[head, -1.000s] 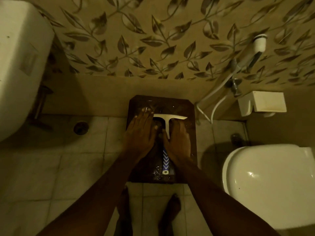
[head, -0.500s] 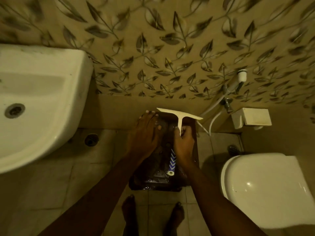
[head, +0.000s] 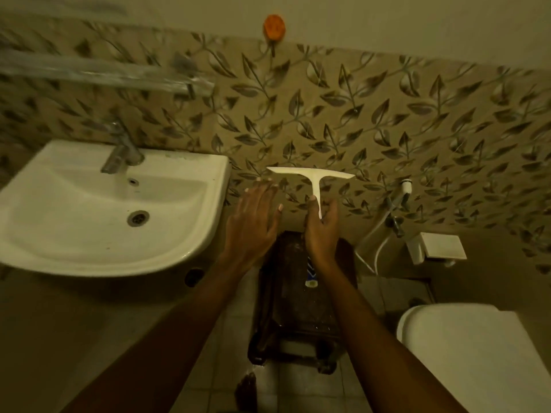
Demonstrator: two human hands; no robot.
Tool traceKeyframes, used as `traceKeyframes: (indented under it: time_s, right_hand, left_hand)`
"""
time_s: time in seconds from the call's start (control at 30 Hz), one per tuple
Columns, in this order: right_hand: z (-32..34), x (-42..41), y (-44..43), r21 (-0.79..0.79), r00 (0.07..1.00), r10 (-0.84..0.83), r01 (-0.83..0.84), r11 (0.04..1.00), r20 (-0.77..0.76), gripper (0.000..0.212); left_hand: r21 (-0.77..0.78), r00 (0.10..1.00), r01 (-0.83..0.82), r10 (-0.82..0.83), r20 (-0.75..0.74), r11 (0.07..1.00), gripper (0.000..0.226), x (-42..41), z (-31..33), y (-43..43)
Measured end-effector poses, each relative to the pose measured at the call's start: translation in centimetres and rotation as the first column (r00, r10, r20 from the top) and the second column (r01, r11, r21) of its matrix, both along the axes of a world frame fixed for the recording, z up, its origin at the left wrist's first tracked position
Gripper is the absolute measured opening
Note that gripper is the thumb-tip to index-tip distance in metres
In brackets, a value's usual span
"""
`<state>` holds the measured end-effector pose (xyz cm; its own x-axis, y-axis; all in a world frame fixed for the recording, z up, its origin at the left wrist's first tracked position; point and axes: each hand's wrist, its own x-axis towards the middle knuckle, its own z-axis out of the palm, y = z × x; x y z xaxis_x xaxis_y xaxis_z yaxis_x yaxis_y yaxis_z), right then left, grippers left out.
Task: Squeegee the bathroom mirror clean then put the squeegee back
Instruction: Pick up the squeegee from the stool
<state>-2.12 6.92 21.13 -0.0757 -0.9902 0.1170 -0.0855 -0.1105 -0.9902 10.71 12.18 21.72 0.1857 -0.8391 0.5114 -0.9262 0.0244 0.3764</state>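
Note:
A white T-shaped squeegee (head: 313, 176) is held upright in front of the leaf-patterned wall, blade on top and level. My right hand (head: 320, 231) grips its handle from below; the blue-striped handle end (head: 311, 275) sticks out under my wrist. My left hand (head: 253, 222) hovers beside it to the left, fingers spread, holding nothing. Both hands are above a dark wooden stool (head: 301, 299) standing on the floor. No mirror is in view.
A white washbasin (head: 113, 210) with a metal tap (head: 120, 153) is at the left, a glass shelf (head: 98, 74) above it. A white toilet (head: 477, 362) is at the lower right, a spray hose (head: 396, 210) and paper holder (head: 438, 247) on the wall. An orange hook (head: 274, 27) sits high up.
The squeegee has come up off the stool in my right hand. My left hand has lifted off the stool too. The view has tilted upward, revealing basin, tap and shelf.

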Motion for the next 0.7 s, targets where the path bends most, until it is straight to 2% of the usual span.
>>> traceKeyframes:
  time_s: [0.13,0.33,0.53,0.7]
  right_hand:
    - [4.0,2.9,1.0,-0.071,0.999,0.034,-0.033,0.997,0.016,0.019]
    - [11.6,9.6,2.4,-0.273,0.989,0.134,-0.112,0.955,0.063,0.024]
    - [17.2,18.1,4.7,-0.373,0.981,0.159,-0.105,0.922,0.115,0.023]
    - [20.7,26.4,6.3,-0.463,0.984,0.103,-0.026,0.886,0.142,0.032]
  left_hand:
    - [-0.077,0.996,-0.069,0.072,0.045,0.995,0.044,2.3,3.6,2.1]
    - [-0.22,0.974,-0.16,0.191,0.126,0.962,0.043,9.0,10.8,4.5]
    - [-0.36,0.95,-0.173,0.251,0.183,0.917,0.04,18.3,17.5,7.4]
    - [-0.415,0.935,-0.163,0.275,0.226,0.895,0.04,27.6,22.2,9.8]
